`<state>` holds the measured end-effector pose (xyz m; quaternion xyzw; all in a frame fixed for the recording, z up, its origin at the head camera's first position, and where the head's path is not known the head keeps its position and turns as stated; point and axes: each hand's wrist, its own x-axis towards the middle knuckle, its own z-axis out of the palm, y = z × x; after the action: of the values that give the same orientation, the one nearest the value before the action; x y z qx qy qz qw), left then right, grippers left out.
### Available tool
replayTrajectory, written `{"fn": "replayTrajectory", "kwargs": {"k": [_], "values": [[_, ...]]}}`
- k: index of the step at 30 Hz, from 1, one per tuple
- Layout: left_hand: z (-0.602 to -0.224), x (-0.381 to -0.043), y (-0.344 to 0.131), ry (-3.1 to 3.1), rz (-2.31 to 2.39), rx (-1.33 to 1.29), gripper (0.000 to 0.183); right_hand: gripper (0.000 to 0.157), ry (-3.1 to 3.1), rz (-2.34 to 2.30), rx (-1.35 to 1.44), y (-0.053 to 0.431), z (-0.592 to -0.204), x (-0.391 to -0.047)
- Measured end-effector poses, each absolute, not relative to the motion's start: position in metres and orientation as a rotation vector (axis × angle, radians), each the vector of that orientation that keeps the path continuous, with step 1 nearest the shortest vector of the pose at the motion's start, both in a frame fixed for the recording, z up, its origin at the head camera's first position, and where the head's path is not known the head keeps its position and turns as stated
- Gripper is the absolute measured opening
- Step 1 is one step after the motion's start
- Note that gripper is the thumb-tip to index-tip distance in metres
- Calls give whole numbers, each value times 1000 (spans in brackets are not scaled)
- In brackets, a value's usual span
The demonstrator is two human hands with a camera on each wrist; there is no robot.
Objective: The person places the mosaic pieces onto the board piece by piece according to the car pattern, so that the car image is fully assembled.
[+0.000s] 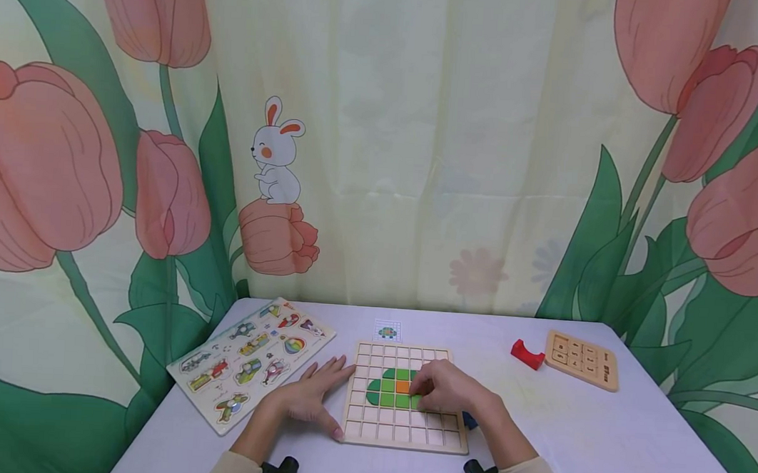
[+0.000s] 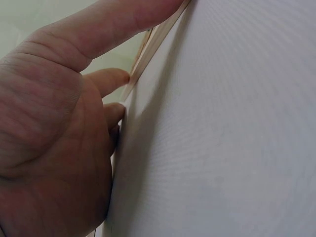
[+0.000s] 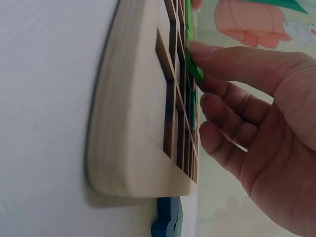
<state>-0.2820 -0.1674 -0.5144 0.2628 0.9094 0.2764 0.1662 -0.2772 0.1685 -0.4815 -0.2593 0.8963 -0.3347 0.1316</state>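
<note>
A wooden grid board [image 1: 407,436] lies on the table, with green tiles [image 1: 387,399] and an orange tile [image 1: 402,387] set in its middle squares. My left hand [image 1: 309,396] is spread along the board's left side, its thumb at the near left corner and its fingertips at the edge higher up. Over the coloured tiles, my right hand [image 1: 449,389] has thumb and index finger together. In the right wrist view those fingers pinch a green tile [image 3: 195,67], tilted against the grid; its far part is hidden by the fingers.
Blue pieces [image 3: 168,217] lie by the board's right side. A small pattern card [image 1: 387,330] is behind the board. To the left lies a picture puzzle board [image 1: 259,362]; at the right are a red arch block [image 1: 527,355] and a wooden number board [image 1: 582,360].
</note>
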Motion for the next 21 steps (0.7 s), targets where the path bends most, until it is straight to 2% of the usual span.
{"fn": "replayTrajectory", "kwargs": {"k": [21], "values": [[-512, -280, -167, 2583, 788, 741, 127, 19, 2714, -920, -755, 180, -480, -274]]}}
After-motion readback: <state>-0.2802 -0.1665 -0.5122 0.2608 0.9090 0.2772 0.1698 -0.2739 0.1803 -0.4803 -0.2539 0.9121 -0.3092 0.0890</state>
